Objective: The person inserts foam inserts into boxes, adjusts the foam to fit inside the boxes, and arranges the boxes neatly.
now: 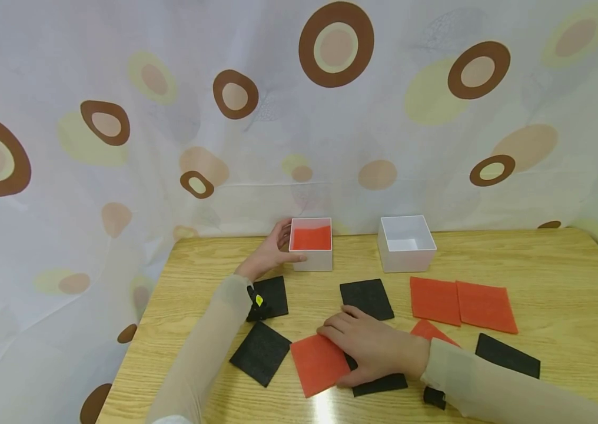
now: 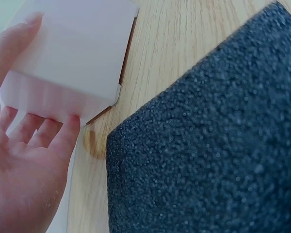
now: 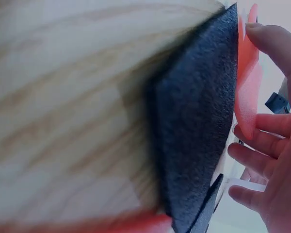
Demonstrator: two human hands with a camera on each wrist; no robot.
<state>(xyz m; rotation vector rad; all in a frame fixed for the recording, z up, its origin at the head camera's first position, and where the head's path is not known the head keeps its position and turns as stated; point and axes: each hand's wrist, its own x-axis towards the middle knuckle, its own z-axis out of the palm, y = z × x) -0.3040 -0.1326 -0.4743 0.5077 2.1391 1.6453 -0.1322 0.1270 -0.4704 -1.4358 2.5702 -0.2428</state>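
Note:
My left hand (image 1: 269,253) holds a white box (image 1: 314,261) at its left corner. In the left wrist view the thumb lies along one face of the box (image 2: 72,43) and the fingertips touch the adjoining face. A red sheet (image 1: 312,237) shows inside this box. Lower down, my right hand (image 1: 370,344) grips a red foam square (image 1: 319,365) by its edges. The right wrist view has this red square (image 3: 248,92) slightly bowed between thumb and fingers. Partly under the right hand is a black foam piece (image 1: 384,386).
A second white box (image 1: 407,262) stands at the back right. Two red squares (image 1: 434,300) lie side by side in front of it. Several black pieces lie about, including one at left (image 1: 261,353), one in the middle (image 1: 365,297) and one at right (image 1: 508,355).

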